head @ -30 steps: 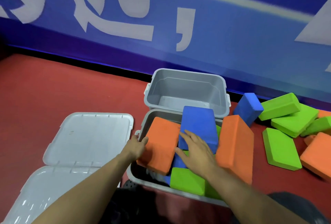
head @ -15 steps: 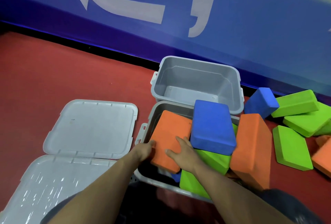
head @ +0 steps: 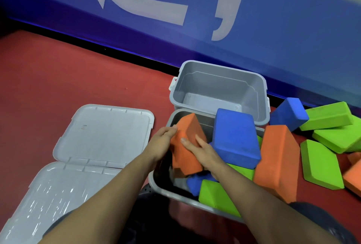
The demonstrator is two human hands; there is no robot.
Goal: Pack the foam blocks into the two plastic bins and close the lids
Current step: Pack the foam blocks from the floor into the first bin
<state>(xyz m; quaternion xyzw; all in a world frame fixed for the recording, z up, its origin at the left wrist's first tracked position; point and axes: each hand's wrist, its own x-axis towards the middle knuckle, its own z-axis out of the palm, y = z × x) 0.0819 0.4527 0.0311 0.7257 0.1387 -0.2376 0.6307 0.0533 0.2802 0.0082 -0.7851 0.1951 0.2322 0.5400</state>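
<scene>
Both hands clamp the orange block (head: 187,144), tilted at the near bin's (head: 166,189) nine o'clock side: left hand (head: 162,142) fingers curled round its edge, right hand (head: 203,152) pressing flat. Light, squashy foam, I'd say. Best gripped across opposite faces.

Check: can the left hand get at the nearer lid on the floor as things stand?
Probably yes, once it lets go. The left hand now grips the orange block over the near bin. The nearer lid lies flat on that hand's side, with nothing on it or between them.

Blue lettered wall (head: 273,34); red floor (head: 58,79)
</scene>
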